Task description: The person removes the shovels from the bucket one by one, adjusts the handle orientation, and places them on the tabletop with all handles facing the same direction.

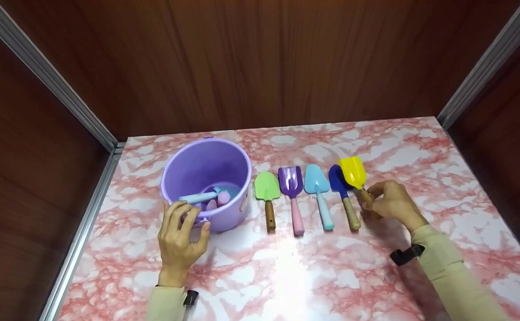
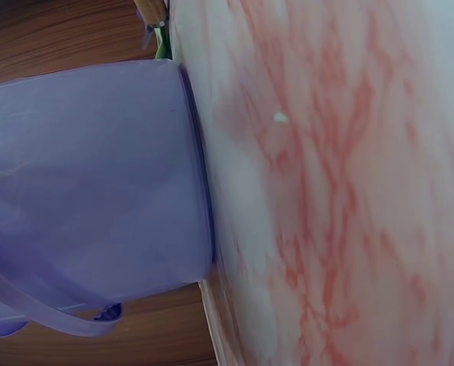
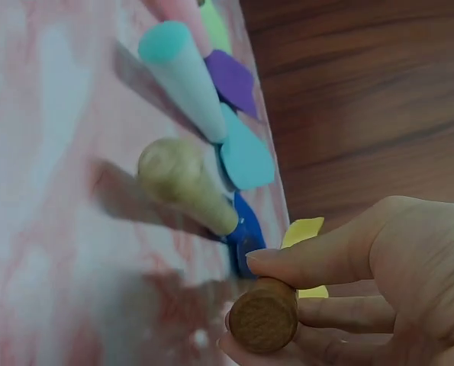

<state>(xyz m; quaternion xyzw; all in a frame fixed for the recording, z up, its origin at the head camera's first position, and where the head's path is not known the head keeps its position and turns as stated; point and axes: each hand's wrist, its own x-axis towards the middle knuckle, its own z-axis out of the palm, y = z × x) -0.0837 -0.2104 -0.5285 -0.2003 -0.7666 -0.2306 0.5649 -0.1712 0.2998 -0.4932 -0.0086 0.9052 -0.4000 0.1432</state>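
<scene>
My right hand (image 1: 394, 203) pinches the brown wooden handle of a yellow toy shovel (image 1: 352, 171) at the right end of a row. In the right wrist view the thumb and fingers hold that handle near its butt end (image 3: 263, 316). The yellow blade overlaps the edge of a dark blue shovel (image 1: 341, 178). On the left, my left hand (image 1: 180, 236) grips the near rim of a purple bucket (image 1: 206, 156), fingers bent over it and thumb outside. Inside the bucket lie a light blue handle (image 1: 197, 197) and pink pieces (image 1: 223, 197), partly hidden.
Between bucket and hand lie a light blue shovel (image 1: 316, 180), a purple shovel with a pink handle (image 1: 297, 218) and a green shovel (image 1: 267, 185), handles toward me. Dark wood panels (image 1: 260, 67) wall the marbled table (image 1: 260, 276) at the back and sides.
</scene>
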